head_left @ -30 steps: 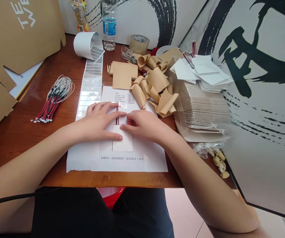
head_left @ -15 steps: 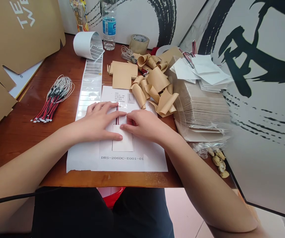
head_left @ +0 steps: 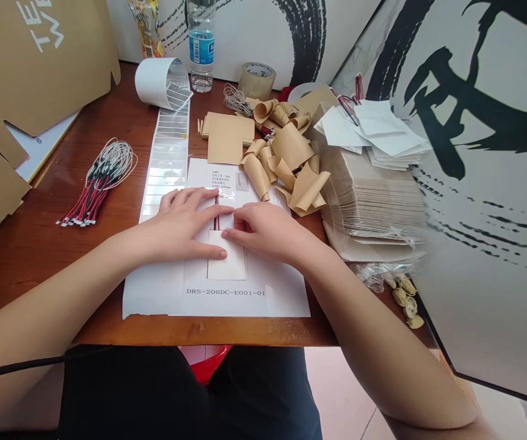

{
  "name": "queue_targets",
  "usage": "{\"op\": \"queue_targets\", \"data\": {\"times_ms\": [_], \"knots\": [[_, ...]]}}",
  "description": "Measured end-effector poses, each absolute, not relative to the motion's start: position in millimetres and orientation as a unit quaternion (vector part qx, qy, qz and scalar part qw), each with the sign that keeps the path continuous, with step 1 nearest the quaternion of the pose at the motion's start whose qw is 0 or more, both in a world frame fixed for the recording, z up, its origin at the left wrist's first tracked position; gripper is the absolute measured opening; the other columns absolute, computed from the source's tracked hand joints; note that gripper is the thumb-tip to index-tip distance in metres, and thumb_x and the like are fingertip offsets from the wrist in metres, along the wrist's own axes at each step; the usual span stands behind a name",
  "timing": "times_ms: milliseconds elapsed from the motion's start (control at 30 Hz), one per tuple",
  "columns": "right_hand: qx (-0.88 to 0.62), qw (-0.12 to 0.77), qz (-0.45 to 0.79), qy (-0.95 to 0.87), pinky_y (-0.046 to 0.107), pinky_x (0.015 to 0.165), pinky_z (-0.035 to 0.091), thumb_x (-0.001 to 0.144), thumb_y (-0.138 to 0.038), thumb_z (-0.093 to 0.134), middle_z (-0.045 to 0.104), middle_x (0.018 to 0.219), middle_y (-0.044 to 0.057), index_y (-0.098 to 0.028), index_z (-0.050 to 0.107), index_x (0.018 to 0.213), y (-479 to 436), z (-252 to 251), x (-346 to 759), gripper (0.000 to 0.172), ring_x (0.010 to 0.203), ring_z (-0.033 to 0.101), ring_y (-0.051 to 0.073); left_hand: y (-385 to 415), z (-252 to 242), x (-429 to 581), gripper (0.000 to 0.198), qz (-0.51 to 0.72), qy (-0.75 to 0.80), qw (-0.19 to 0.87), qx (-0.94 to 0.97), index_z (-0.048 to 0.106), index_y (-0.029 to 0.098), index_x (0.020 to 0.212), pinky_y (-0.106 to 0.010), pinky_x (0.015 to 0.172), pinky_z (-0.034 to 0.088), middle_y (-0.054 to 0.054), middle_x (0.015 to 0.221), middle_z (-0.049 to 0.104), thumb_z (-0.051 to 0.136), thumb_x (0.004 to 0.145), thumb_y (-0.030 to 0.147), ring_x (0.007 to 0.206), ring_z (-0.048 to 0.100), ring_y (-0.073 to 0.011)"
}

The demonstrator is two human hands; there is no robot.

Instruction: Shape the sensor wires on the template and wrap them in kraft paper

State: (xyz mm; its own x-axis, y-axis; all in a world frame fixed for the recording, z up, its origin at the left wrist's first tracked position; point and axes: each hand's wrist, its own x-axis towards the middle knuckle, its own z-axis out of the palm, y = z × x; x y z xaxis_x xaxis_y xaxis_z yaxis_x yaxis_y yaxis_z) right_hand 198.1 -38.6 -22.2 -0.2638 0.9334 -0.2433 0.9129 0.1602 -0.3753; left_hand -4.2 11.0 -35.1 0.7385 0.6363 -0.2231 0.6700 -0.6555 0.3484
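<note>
My left hand lies with its fingers spread over a printed white sheet. Its thumb rests on a small white rectangular card. A short piece of red and dark wire shows above the card, with my left index and middle fingertips beside it. My right hand is closed, its fingers curled at the card's upper edge. One fingertip touches the card; whatever the other fingers hold is hidden.
Left of the sheet lies a bundle of wires. A label roll trails its strip toward me. Brown card squares and curled brown paper lie behind my hands. A thick card stack stands right, white cards on top.
</note>
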Motion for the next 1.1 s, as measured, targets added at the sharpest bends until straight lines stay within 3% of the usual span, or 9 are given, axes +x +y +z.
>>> {"op": "queue_targets", "data": {"times_ms": [233,633,733,867,933,1100], "knots": [[-0.604,0.029,0.232,-0.762,0.032,0.063,0.032,0.094,-0.041,0.059,0.064,0.076,0.003,-0.022,0.051,0.071,-38.5,-23.2,197.7,0.031,0.071,0.05,0.017,11.4,-34.4,-2.9,0.084,-0.04,0.361,0.209,0.908,0.044,0.038,0.156,-0.064,0.124,0.007,-0.01,0.169,0.03,0.062,0.081,0.072,0.155,0.016,-0.0431],[-0.613,0.035,0.256,-0.746,0.031,0.064,0.033,0.093,-0.034,0.062,0.064,0.075,0.002,-0.021,0.053,0.071,-37.0,-21.2,199.3,0.027,0.07,0.051,0.017,12.4,-34.3,-2.8,0.059,-0.03,0.371,0.222,0.901,0.049,0.038,0.153,-0.062,0.124,0.009,-0.008,0.165,0.036,0.044,0.097,0.057,0.155,0.02,-0.0359],[-0.618,0.037,0.275,-0.735,0.031,0.063,0.033,0.091,-0.034,0.066,0.064,0.075,0.001,-0.021,0.053,0.07,-36.7,-19.6,201.1,0.028,0.07,0.051,0.016,12.3,-33.8,-3.4,0.065,-0.031,0.378,0.224,0.898,0.05,0.038,0.152,-0.062,0.124,0.009,-0.008,0.165,0.036,0.051,0.092,0.061,0.155,0.02,-0.0375],[-0.619,0.034,0.296,-0.727,0.03,0.06,0.033,0.081,-0.037,0.078,0.062,0.073,-0.001,-0.022,0.052,0.07,-36.3,-17.8,204.1,0.033,0.068,0.05,0.015,10.7,-35.3,-4.2,0.095,-0.024,0.374,0.222,0.9,0.048,0.039,0.153,-0.063,0.124,0.009,-0.008,0.167,0.033,0.073,0.068,0.074,0.154,0.018,-0.043],[-0.612,0.03,0.294,-0.733,0.031,0.059,0.033,0.075,-0.039,0.084,0.061,0.072,-0.002,-0.022,0.05,0.069,-36.2,-17.4,204.9,0.038,0.068,0.05,0.016,9.9,-36.5,-4.3,0.103,-0.022,0.372,0.22,0.902,0.047,0.039,0.155,-0.063,0.124,0.007,-0.009,0.168,0.031,0.075,0.063,0.077,0.155,0.017,-0.0439],[-0.614,0.023,0.302,-0.729,0.031,0.058,0.032,0.071,-0.041,0.087,0.059,0.071,-0.003,-0.023,0.049,0.068,-35.6,-16.2,203.8,0.042,0.068,0.049,0.015,10.7,-36.8,-2.8,0.082,-0.013,0.391,0.238,0.889,0.051,0.04,0.151,-0.06,0.125,0.008,-0.006,0.167,0.033,0.068,0.077,0.071,0.154,0.019,-0.0388]]}}
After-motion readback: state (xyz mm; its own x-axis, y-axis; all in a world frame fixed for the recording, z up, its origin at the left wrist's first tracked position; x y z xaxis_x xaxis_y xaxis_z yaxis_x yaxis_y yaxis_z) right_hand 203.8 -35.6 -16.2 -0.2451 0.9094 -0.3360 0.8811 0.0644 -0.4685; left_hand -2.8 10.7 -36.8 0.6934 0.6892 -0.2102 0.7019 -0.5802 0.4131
